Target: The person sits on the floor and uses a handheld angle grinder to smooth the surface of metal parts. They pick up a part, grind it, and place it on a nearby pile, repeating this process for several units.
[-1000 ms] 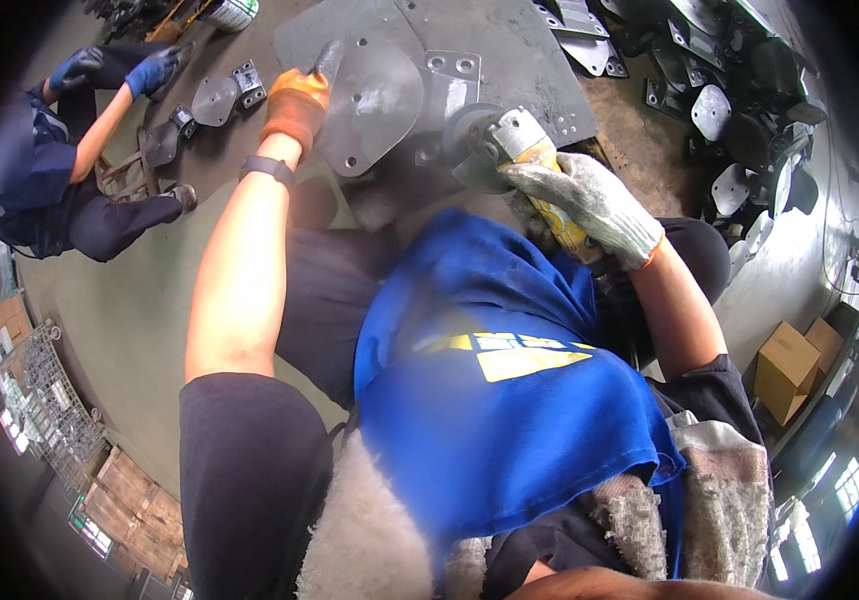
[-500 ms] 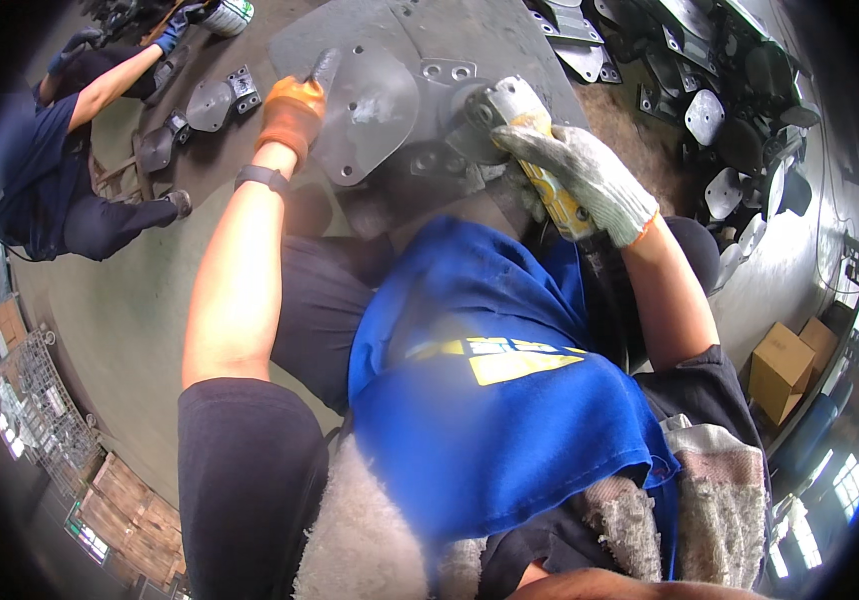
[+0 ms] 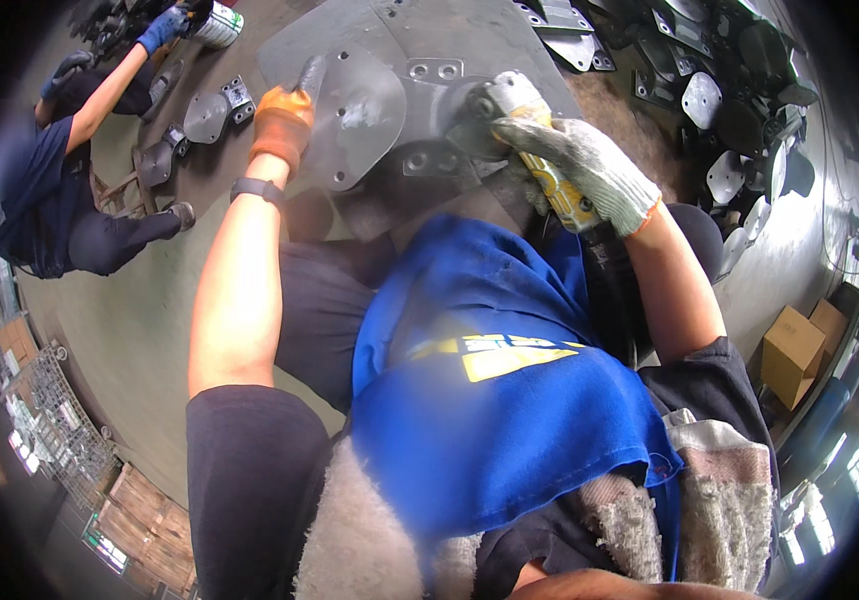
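In an orange glove with greyed fingertips, my left hand holds the left edge of a grey metal bracket. One finger lies along the rounded plate; the other fingers are partly hidden. The bracket has several holes, with bolt-hole tabs on its right side. My right hand, in a dirty white glove, is wrapped round the body of a yellow angle grinder. The grinder's head and round disc are over the right part of the bracket; I cannot tell whether the disc touches it. The bracket lies on a grey work surface before my knees.
Many metal brackets are piled at the far right. More brackets lie on the floor at left, near a co-worker in dark clothes and blue gloves beside a tin. Cardboard boxes stand at right.
The bracket, both my hands and the grinder sit slightly further left in view, largely with a small shift of the whole picture. The co-worker's arms have moved a little. My holds are unchanged.
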Tool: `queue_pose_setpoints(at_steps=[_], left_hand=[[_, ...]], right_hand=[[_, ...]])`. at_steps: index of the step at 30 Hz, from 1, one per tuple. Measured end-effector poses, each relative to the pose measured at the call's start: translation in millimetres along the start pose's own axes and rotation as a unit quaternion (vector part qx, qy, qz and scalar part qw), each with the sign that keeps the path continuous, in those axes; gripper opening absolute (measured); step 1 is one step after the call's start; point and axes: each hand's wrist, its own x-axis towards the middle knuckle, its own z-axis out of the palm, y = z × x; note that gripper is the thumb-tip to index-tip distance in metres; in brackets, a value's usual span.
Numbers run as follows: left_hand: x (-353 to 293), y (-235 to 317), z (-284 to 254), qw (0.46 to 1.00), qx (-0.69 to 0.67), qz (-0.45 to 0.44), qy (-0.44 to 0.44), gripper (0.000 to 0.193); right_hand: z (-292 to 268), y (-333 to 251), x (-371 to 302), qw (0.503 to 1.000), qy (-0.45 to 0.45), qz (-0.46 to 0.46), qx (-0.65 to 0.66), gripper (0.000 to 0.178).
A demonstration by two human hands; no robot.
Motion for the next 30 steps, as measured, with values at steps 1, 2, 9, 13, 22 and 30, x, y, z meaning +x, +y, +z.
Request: queue_pose_setpoints(at_steps=[1, 2, 9, 13, 22, 30], left_hand=[[-1, 2, -3, 1.0, -0.01, -0.009, 0.003, 0.047], [-3, 5, -6, 1.0, -0.022, -0.018, 0.007, 0.044], [3, -18, 15, 0.998, -0.018, -0.048, 0.021, 0.047], [-1, -9, 1, 0.999, -0.007, -0.044, -0.014, 0.044], [-8, -20, 2, 0.973, 0.204, 0.11, 0.015, 0.025], [-7, -16, 1, 0.948, 0.268, 0.166, 0.034, 0.029]], right_hand=[[3, -20, 0, 0.996, 0.007, 0.088, 0.007, 0.031], [5, -13, 0, 0.997, 0.016, 0.072, 0.006, 0.031], [1, -3, 0, 0.998, 0.04, -0.004, -0.05, 0.062], [6, -4, 1, 0.992, 0.03, 0.125, -0.008, 0.065], [4, 5, 1, 0.999, -0.004, 0.054, -0.007, 0.066], [0, 29, 3, 0.979, -0.014, -0.116, -0.165, 0.038]])
